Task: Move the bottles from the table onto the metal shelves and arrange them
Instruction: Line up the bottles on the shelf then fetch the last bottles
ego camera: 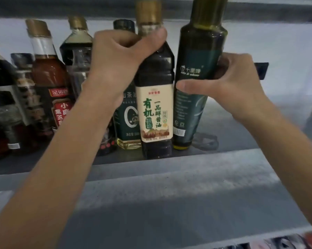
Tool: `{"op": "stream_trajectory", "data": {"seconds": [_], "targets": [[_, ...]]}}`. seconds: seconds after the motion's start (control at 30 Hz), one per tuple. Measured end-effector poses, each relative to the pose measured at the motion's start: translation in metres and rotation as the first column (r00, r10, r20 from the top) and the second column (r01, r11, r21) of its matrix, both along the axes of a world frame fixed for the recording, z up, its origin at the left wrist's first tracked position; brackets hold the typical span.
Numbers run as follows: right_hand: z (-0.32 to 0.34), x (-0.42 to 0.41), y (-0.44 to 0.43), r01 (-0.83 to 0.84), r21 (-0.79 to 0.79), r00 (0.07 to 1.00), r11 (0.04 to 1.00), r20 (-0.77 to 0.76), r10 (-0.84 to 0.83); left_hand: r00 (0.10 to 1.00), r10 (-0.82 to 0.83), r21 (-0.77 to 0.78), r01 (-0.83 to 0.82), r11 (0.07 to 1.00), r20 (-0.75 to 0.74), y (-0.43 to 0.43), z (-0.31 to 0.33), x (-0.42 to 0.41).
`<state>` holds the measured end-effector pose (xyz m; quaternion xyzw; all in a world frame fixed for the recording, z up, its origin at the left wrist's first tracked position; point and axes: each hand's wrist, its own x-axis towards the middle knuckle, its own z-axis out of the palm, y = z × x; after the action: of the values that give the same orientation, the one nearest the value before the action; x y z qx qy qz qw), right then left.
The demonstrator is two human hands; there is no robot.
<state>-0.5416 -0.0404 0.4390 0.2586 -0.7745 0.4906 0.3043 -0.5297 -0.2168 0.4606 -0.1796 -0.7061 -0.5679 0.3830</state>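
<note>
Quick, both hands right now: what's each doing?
Left hand grips the soy sauce bottle at its neck.
Right hand grips the dark green oil bottle.

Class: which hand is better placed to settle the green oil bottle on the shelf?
Right. The right hand grips the green oil bottle at mid-body; the left hand holds the soy sauce bottle by its neck.

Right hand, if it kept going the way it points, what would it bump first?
It grips the tall dark green glass bottle; going on leftward, the right hand would probably press that against the dark bottle with the cream label.
</note>
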Motion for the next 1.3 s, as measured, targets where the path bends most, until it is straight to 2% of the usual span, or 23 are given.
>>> {"op": "stream_trajectory", "data": {"seconds": [0.13,0.27,0.43,0.5,0.6,0.73,1.0,1.1,1.2,1.3], "targets": [[-0.003,-0.027,0.005,-0.044,-0.026,0.996,0.999,0.081,0.046,0.982,0.185,-0.203,-0.19,0.961,-0.045,0.003,-0.007,-0.005],[-0.007,-0.042,0.003,-0.115,-0.016,0.981,0.993,0.154,0.116,0.913,0.379,-0.344,-0.407,0.846,-0.148,0.005,-0.014,-0.005],[-0.039,-0.049,-0.003,-0.224,-0.001,0.942,0.975,0.257,0.217,0.773,0.536,-0.267,-0.626,0.733,-0.34,0.019,-0.059,-0.006],[-0.057,-0.051,-0.003,-0.251,0.035,0.921,0.967,0.318,0.227,0.719,0.591,-0.261,-0.689,0.676,-0.365,0.023,-0.083,-0.005],[-0.078,-0.048,0.001,-0.286,0.054,0.895,0.957,0.372,0.246,0.749,0.598,-0.3,-0.662,0.687,-0.284,0.026,-0.12,0.004],[-0.088,-0.046,0.01,-0.232,0.043,0.929,0.972,0.305,0.209,0.79,0.576,-0.341,-0.612,0.714,-0.211,0.025,-0.151,0.016],[-0.089,-0.039,0.03,-0.115,0.028,0.956,0.993,0.276,0.102,0.812,0.574,-0.374,-0.568,0.733,-0.107,0.043,-0.147,0.012],[-0.09,-0.036,0.039,-0.146,-0.018,0.949,0.989,0.279,0.145,0.804,0.589,-0.39,-0.568,0.725,-0.076,0.051,-0.146,0.007],[-0.096,-0.036,0.047,-0.218,-0.035,0.914,0.975,0.344,0.216,0.781,0.619,-0.4,-0.596,0.696,-0.087,0.055,-0.145,0.003],[-0.103,-0.037,0.046,-0.144,-0.02,0.932,0.989,0.333,0.142,0.773,0.623,-0.399,-0.612,0.683,-0.119,0.055,-0.147,-0.003]]}}
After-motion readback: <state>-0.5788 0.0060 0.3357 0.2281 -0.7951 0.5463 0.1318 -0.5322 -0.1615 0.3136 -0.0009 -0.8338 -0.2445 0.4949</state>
